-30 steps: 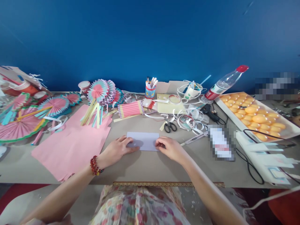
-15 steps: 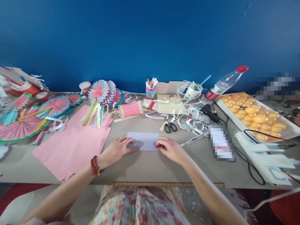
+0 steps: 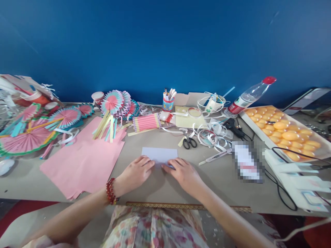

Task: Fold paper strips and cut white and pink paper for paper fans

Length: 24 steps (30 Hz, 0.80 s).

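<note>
A small pale lavender sheet of paper [image 3: 160, 153] lies on the table in front of me. My left hand [image 3: 138, 172], with a red bead bracelet [image 3: 110, 191] at the wrist, grips the near left part of its lower edge between thumb and fingers. At the lower right of the same edge, my right hand [image 3: 182, 174] pinches the paper with curled fingers. Both thumbs sit close together near the sheet's middle, and the fingers cover most of the near edge. Large pink paper sheets [image 3: 85, 162] lie to the left of my left hand.
Scissors [image 3: 189, 142] and a craft knife [image 3: 216, 156] lie beyond and right of my hands. A pleated pink-and-yellow paper [image 3: 147, 122], a pen cup [image 3: 168, 103] and paper fans [image 3: 113, 102] stand behind. Farther right are a bottle [image 3: 240, 103], a glue gun [image 3: 234, 128] and a box of yellow balls [image 3: 320, 156].
My right hand has moved left and down from the sheet's right side to its near edge. My left hand has come lower, towards that edge. The view has shifted slightly.
</note>
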Each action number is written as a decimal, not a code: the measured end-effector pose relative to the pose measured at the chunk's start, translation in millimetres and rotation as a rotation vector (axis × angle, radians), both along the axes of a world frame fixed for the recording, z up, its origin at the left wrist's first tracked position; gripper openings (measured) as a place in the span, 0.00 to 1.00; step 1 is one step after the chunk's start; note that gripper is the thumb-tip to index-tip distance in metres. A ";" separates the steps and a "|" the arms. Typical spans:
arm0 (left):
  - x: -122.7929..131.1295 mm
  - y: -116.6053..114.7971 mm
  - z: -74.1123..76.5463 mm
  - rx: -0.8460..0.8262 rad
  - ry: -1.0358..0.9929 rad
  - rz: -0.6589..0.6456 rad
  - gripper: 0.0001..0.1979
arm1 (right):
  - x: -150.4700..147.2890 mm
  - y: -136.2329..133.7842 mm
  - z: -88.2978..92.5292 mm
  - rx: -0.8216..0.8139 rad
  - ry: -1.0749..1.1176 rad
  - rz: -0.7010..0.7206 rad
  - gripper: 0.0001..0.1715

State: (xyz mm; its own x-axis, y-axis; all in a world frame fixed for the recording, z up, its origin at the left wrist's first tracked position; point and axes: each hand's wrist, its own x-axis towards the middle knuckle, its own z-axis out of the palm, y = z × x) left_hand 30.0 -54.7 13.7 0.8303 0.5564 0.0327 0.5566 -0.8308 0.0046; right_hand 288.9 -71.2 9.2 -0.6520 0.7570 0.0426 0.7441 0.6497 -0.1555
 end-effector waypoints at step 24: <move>-32.1 -49.5 -16.4 -0.045 -0.067 0.189 0.41 | 2.3 -58.5 -22.3 0.191 0.073 -0.186 0.29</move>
